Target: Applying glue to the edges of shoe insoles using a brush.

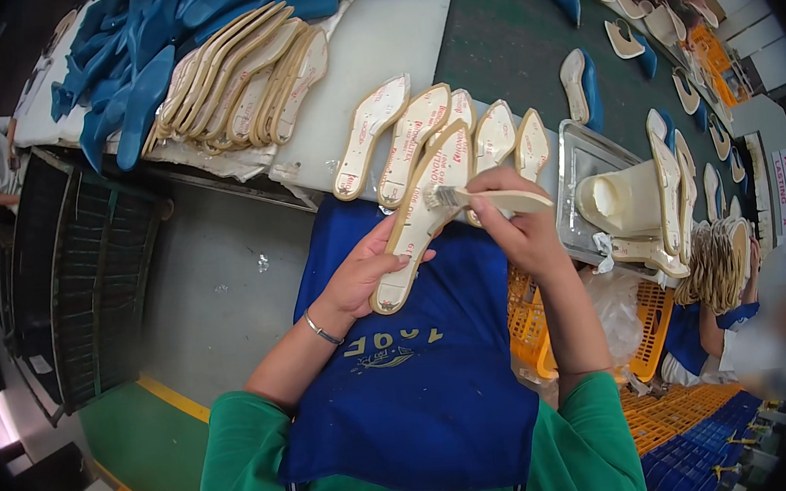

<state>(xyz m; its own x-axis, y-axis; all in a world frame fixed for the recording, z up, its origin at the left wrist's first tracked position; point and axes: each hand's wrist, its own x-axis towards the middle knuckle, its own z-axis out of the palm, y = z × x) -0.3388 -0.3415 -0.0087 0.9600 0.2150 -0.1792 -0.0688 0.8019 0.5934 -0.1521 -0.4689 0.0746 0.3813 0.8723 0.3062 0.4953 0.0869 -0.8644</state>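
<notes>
My left hand (pixel 360 272) grips a pale shoe insole board (pixel 411 232) with a tan rim, tilted above my blue apron. In my right hand (pixel 522 231) is a flat brush (pixel 516 199) with a light handle. Its bristles touch the insole's face near the middle. Several similar insole boards (pixel 371 136) lie side by side on the table edge just beyond my hands. To the right, a whitish tub (pixel 633 199) lies on its side in a metal tray (pixel 570 160), with white matter at its mouth.
A stack of insoles (pixel 239 76) and a heap of blue shoe lasts (pixel 136 81) occupy the far left. A dark green conveyor (pixel 516 54) carries lasts and insoles. Orange crates (pixel 651 320) stand below right. A blurred co-worker (pixel 780 331) is at right, beside more stacked insoles (pixel 712 262).
</notes>
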